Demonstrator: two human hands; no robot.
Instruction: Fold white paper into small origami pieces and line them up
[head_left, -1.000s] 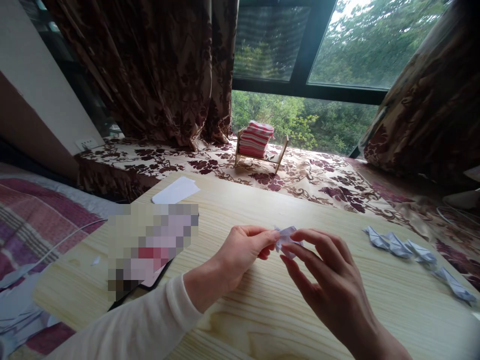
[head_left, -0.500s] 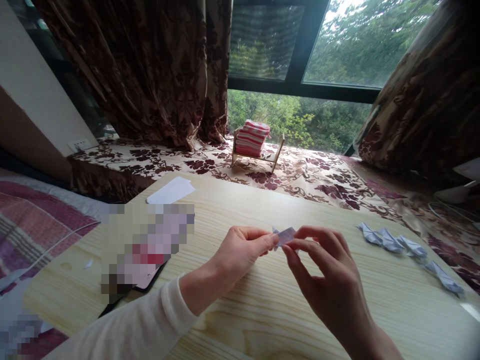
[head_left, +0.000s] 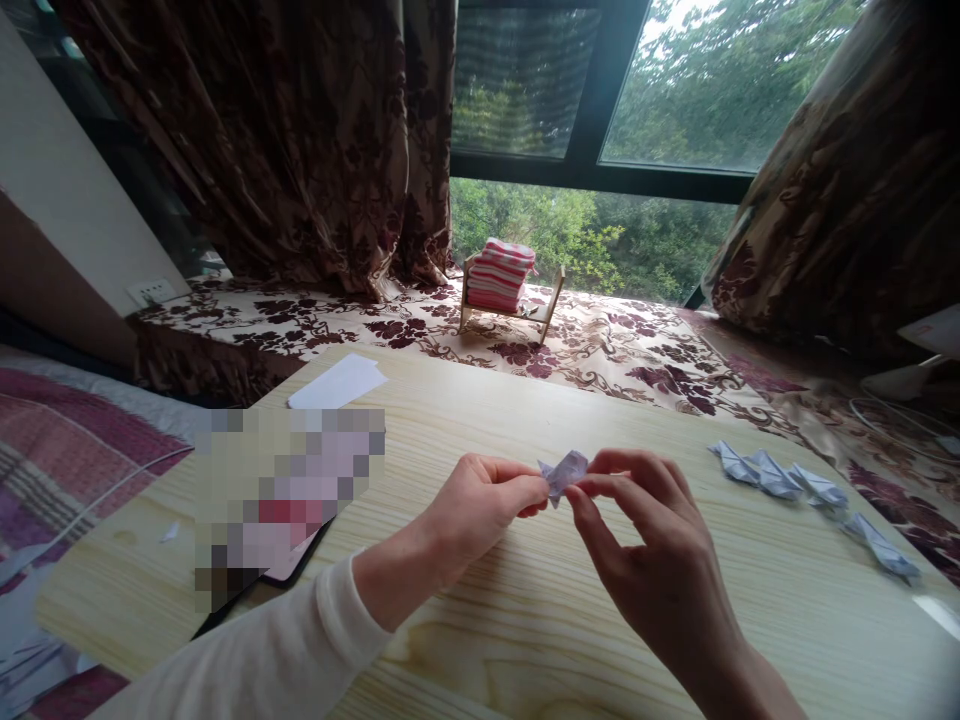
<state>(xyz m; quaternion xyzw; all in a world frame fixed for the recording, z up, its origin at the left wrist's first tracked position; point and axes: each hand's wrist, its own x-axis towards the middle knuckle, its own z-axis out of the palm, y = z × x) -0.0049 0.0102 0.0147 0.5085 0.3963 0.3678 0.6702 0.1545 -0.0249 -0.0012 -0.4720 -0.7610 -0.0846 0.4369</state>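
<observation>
A small folded white paper piece [head_left: 565, 474] is held above the wooden table [head_left: 480, 400], between my two hands. The thumb and fingers of my left hand [head_left: 480, 510] pinch its left end. My right hand [head_left: 652, 530] grips its right side between thumb and fingertips, with the other fingers bent above. Part of the paper is covered by the fingertips. Several similar folded paper pieces [head_left: 776, 477] lie in a slanting row at the table's right side.
White paper sheets [head_left: 337, 382] lie at the table's far left edge. A dark-edged device [head_left: 300, 560], largely blurred out, rests nearer. A paper scrap [head_left: 170, 532] is left of it. Beyond the table, a small wooden rack [head_left: 551, 305] bears red-and-white striped cloths [head_left: 499, 278] on the floral-covered sill.
The view has shifted slightly, so the table and its things appear further left. The folded paper has turned between my fingers, and more of its left end shows. Both hands keep their pinch.
</observation>
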